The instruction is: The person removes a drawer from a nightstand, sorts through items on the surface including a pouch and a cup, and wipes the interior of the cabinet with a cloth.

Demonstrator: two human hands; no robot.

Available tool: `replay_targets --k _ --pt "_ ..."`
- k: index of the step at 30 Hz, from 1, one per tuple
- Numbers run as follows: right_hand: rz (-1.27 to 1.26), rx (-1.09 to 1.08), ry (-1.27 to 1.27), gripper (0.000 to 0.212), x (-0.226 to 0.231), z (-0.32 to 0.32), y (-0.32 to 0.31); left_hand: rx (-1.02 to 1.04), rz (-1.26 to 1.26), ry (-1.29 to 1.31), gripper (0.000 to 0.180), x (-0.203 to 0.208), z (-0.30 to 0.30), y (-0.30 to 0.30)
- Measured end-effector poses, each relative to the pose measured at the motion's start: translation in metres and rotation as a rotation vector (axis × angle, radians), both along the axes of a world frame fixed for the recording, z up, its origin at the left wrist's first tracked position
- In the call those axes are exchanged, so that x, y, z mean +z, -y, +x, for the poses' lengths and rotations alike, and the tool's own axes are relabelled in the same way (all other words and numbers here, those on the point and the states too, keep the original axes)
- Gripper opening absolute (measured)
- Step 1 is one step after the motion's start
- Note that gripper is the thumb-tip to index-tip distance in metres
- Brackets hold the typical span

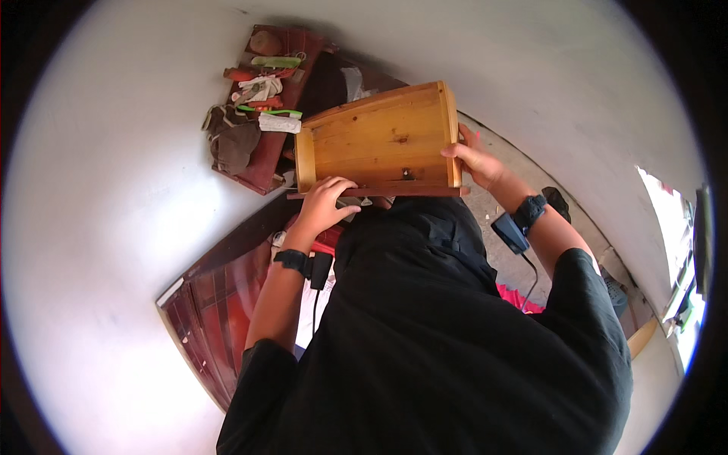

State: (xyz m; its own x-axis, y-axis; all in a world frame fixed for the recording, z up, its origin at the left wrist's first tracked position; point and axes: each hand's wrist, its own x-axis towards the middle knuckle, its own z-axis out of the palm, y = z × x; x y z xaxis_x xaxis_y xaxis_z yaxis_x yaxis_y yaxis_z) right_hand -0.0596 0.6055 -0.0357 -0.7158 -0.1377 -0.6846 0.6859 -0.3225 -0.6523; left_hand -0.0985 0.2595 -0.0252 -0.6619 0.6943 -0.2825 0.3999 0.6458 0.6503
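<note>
An open-topped wooden drawer (364,144), pale yellow inside with a reddish-brown front edge, is held in front of my body. Nothing lies in it apart from dark knots or spots on its bottom. My right hand (476,159) grips its right side wall, thumb over the rim and the other fingers mostly behind the wall. At the near left, my left hand (326,206) has its fingers over the front edge and its thumb below, on the near side. Both wrists wear black straps with small dark devices and cables.
Beyond the drawer to the left, a dark red cabinet top (269,155) bears a brown cloth bag (233,140), a green-handled brush (280,114), white gloves (260,89) and other small items. A dark red wooden panel (216,311) stands at lower left. White walls enclose the corner.
</note>
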Motion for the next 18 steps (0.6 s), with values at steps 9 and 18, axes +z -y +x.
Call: replay_targets --k 9,18 --pt "-0.039 0.420 -0.125 0.091 -0.044 -0.095 0.005 0.102 -0.054 -0.230 0.029 -0.032 0.029 0.007" --pt "-0.196 0.460 -0.087 0.083 -0.089 -0.154 0.014 0.271 -0.184 -0.309 0.022 -0.042 0.042 -0.011"
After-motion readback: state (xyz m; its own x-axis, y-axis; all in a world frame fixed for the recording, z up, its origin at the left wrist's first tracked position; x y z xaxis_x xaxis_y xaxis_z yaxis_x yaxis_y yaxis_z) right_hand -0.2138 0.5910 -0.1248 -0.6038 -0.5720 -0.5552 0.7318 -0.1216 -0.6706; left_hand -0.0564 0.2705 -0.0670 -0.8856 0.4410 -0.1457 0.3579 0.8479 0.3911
